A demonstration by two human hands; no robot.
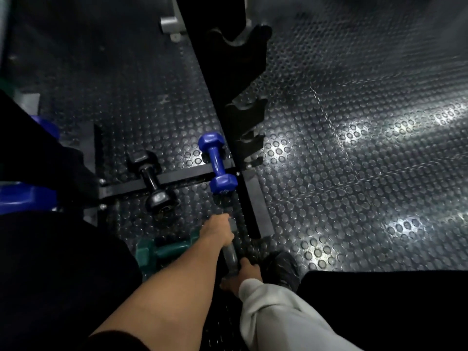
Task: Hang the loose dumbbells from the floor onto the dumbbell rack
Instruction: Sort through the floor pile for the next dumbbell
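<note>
Low in the centre of the frame, my left hand (219, 230) curls around the handle of a grey dumbbell (231, 254) lying on the studded rubber floor (354, 148), while my right hand (247, 273), in a pale sleeve, grips its near end. It looks small, rigid and dense with a smooth coating that may slip, so I judge the narrow middle bar the safest hold. The black rack (243, 102), its hooks bare, climbs toward the upper centre; a blue dumbbell (217, 163) and a black dumbbell (152, 178) lie at its base.
</note>
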